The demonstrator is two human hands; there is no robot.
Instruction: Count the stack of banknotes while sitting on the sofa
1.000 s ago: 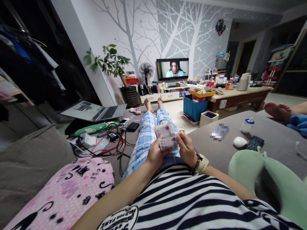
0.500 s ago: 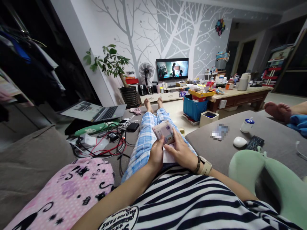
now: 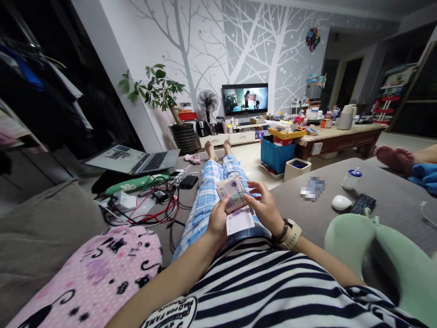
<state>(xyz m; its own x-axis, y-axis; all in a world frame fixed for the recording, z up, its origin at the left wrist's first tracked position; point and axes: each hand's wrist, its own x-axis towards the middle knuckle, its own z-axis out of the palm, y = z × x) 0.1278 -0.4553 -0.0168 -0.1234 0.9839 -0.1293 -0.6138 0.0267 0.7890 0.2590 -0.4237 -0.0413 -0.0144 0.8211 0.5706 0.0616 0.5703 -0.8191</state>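
Over my lap, my left hand [image 3: 218,217] is closed on a stack of banknotes [image 3: 232,191], its thumb lying across the lower left of the top note. A large 5 shows on that purplish note. My right hand [image 3: 265,208] is at the stack's right edge, thumb tip touching the top note and fingers loosely apart beside it. Below the stack, a pale banknote [image 3: 241,222] lies over my lap, partly covered by the stack and my left hand. Blue-and-white plaid trousers [image 3: 198,214] cover my outstretched legs.
On my left are tangled cables [image 3: 167,200], a black box-shaped item [image 3: 189,181] and an open laptop [image 3: 136,159]. To my right lie a green neck pillow [image 3: 406,259], a white mouse [image 3: 342,202], a small keyboard [image 3: 363,204] and a lidded jar [image 3: 351,179]. Another person's feet [image 3: 396,158] rest farther right.
My right hand has drawn back from the front of the stack to its right edge, its fingers spreading. More of the pale note below the stack now shows.
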